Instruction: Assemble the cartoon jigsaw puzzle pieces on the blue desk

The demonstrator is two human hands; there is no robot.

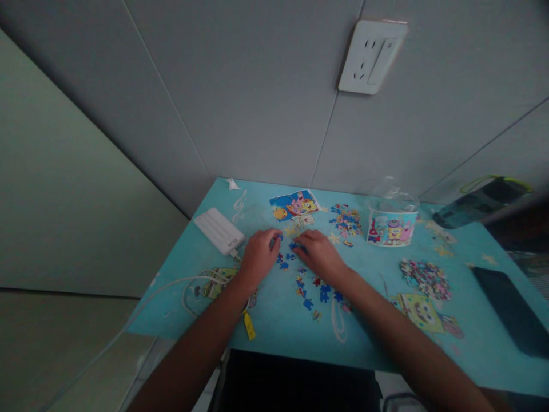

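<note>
Note left hand [260,250] narrowed at blue piece [280,236], right hand [321,252] narrowed at second piece [293,245]; cannot tell firmness of grip. Count as mostly loose: scattered pieces [308,304] on surface [295,336] below both hands, far pile [346,220], right pile [426,278]. Cannot confirm any joined section.

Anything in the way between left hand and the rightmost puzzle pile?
Yes: in a straight line over the table, the right hand and its wrist lie between the left hand and the pile. Past the wrist, nothing visible blocks.
</note>
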